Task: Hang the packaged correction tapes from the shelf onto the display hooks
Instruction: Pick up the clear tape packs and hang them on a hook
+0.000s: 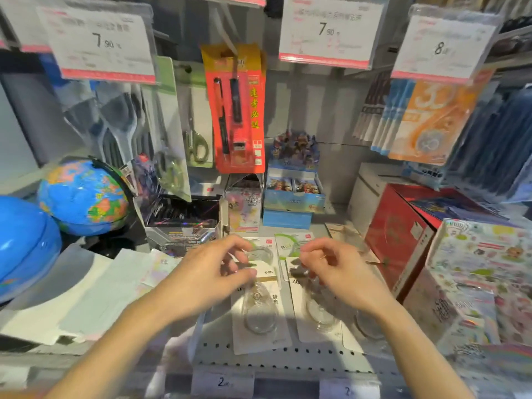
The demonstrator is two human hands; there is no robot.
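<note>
While both hands reach over the perforated shelf [259, 358], the left hand [213, 272] hovers with fingers curled above the top edge of the left correction tape pack [259, 309], thumb and forefinger drawn close together near the card's upper end; motion blur makes it hard to tell whether they actually pinch the card or only touch it. The right hand [336, 266] has its fingers bent too, fingertips over the top of the right correction tape pack [316, 309], and again the blur hides whether the card is pinched. Both packs lie flat on the shelf, side by side, their clear blisters facing up. Further packs [290, 243] lie just behind them, partly hidden by the fingers. At the right, another clear blister [368, 326] is half covered by the right wrist. Above, blurred price tags [331, 33] hang in front of the display hooks, which themselves cannot be made out. A globe [83, 194] stands to the left and a red box [403, 234] to the right.
</note>
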